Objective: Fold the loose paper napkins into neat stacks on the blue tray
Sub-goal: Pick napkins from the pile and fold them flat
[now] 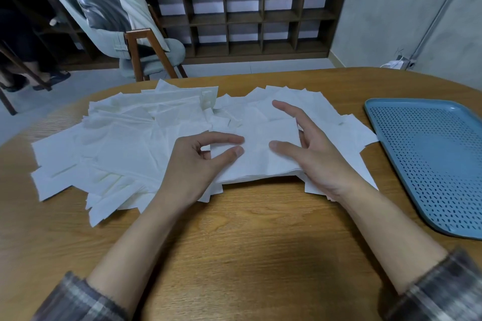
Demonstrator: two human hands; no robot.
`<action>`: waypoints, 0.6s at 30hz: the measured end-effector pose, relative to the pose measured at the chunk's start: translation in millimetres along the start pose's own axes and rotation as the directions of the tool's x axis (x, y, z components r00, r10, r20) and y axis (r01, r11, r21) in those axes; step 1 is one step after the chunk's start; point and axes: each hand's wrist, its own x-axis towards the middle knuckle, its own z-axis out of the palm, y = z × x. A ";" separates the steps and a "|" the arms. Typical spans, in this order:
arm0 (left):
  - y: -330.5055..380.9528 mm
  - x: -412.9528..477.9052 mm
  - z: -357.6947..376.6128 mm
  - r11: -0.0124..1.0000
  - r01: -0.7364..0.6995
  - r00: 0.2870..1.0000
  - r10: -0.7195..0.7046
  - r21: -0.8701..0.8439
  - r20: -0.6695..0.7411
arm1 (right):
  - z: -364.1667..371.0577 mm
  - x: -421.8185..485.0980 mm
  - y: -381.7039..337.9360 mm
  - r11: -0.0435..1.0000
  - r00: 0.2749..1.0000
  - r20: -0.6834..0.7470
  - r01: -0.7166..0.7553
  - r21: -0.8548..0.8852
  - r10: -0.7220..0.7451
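Observation:
A wide spread of loose white paper napkins [125,138] covers the middle of the wooden table. My left hand [198,161] rests on the pile with its index finger and thumb stretched toward a small stack of napkins [260,161] at the pile's near edge. My right hand [310,154] lies at that stack's right side, fingers spread, thumb on top of the paper. Neither hand grips anything. The blue perforated tray [433,161] sits at the right with nothing on it.
The wooden table [247,229] has a curved far edge. Behind it stand a grey chair [140,44] with cushions and a dark cubby shelf [247,15]. A person's legs [23,60] show at the far left.

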 end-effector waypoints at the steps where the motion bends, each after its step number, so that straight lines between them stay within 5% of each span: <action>1: -0.6 -0.3 0.2 1.000 -0.001 1.000 0.001 0.018 0.006 | -0.6 0.1 0.4 1.000 1.000 0.007 0.002 -0.007 -0.002; 5: -8.2 3.0 0.2 0.993 -0.005 0.996 0.016 0.118 -0.092 | -3.8 -1.7 -2.5 0.998 0.998 0.021 0.063 0.018 -0.063; 8: -5.7 5.0 -3.2 0.996 0.083 0.990 -0.081 0.013 -0.114 | -6.8 -1.9 -4.8 0.986 0.996 0.040 0.078 0.145 -0.084; 11: 4.7 2.8 -1.3 0.892 0.271 0.961 -0.232 -0.361 0.148 | -6.2 -1.6 -4.9 0.985 0.993 0.076 0.082 0.154 -0.095; 13: 7.0 2.5 1.1 0.815 0.342 0.934 -0.242 -0.468 0.262 | -2.8 -0.5 -3.8 0.992 0.994 0.064 0.084 0.089 -0.090; 18: 5.9 0.2 0.2 0.962 0.158 0.987 -0.145 -0.221 0.074 | -6.4 0.8 1.5 0.998 0.996 0.073 0.056 0.042 -0.059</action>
